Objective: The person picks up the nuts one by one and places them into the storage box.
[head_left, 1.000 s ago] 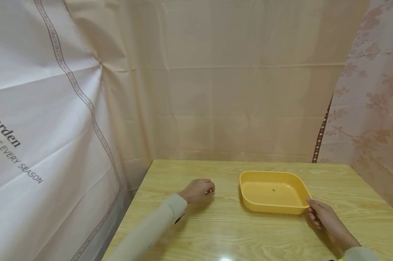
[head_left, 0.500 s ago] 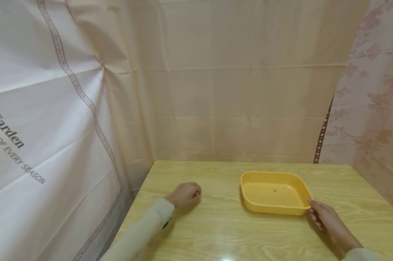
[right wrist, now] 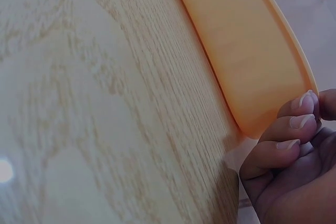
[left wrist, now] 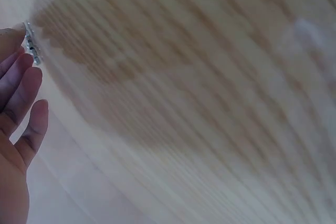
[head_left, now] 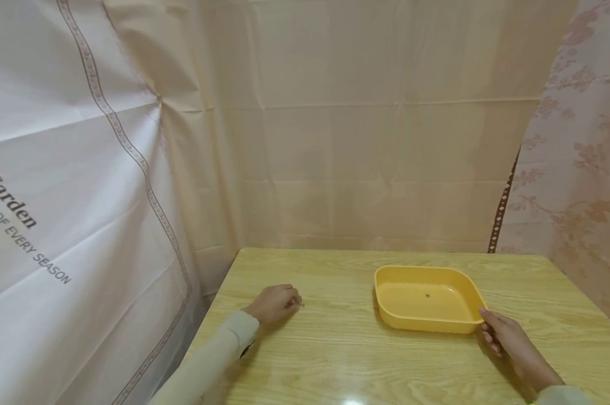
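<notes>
On the wooden table (head_left: 335, 360), toward its right half, sits a shallow yellow plastic tray (head_left: 426, 298) with rounded corners and a tiny dark speck (head_left: 427, 295) on its floor. At the tray's near right corner the right hand (head_left: 507, 340) holds the rim: the right-wrist view shows the fingers (right wrist: 286, 129) curled against the outer wall of the tray (right wrist: 247, 45) with the thumb up at the edge, so the corner is pinched between them. Its forearm runs off toward the lower right, ending in a pale sleeve. Well apart from the tray, on the left half of the table, the left hand (head_left: 274, 304) rests knuckles-up with its fingers curled inward, and a small silvery metal object (head_left: 300, 303) shows at the fingertips. From the left wrist camera that same small metal piece (left wrist: 31, 45) appears pinched at the tips of the upper fingers, while the lower fingers (left wrist: 23, 114) lie fairly straight beside it above the blurred wood grain; what the piece is cannot be told. A cream sleeve (head_left: 209, 365) covers the left forearm. Behind the table hang a beige curtain (head_left: 376, 140), a white printed sheet (head_left: 57, 197) with lettering on the left, and a floral curtain (head_left: 583, 169) on the right.
</notes>
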A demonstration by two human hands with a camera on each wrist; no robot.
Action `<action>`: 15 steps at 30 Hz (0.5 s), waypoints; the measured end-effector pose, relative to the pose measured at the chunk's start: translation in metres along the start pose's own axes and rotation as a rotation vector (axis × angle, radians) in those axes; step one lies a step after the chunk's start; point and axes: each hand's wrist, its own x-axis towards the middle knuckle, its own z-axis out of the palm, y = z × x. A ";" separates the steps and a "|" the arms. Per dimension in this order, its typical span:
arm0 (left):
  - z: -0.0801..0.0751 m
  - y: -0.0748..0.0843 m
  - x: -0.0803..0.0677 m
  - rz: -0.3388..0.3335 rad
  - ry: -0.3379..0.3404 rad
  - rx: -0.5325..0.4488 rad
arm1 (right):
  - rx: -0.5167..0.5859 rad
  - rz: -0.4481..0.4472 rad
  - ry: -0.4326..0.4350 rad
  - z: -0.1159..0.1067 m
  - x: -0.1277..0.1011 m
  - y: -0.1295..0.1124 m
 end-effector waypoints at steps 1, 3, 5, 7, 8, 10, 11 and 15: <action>0.000 0.000 -0.001 -0.002 0.004 0.001 | 0.000 0.004 0.000 0.000 0.000 0.000; 0.000 -0.001 -0.003 -0.009 0.007 0.004 | 0.004 0.012 0.005 0.000 0.000 0.000; -0.001 -0.001 -0.003 -0.010 0.010 0.004 | 0.001 0.016 0.005 0.000 0.000 0.000; 0.000 -0.002 -0.003 -0.009 0.013 0.003 | 0.000 0.018 0.008 0.000 0.000 0.000; 0.000 -0.002 -0.003 -0.010 0.010 0.005 | -0.001 0.017 0.009 0.000 0.000 0.000; 0.000 -0.003 -0.002 -0.002 0.009 0.005 | -0.002 0.017 0.010 0.000 0.000 -0.001; 0.000 -0.003 -0.001 0.005 0.010 0.004 | -0.002 0.017 0.011 0.000 0.000 -0.001; 0.002 -0.004 0.000 0.038 0.007 -0.003 | -0.002 0.021 0.011 0.000 0.000 -0.001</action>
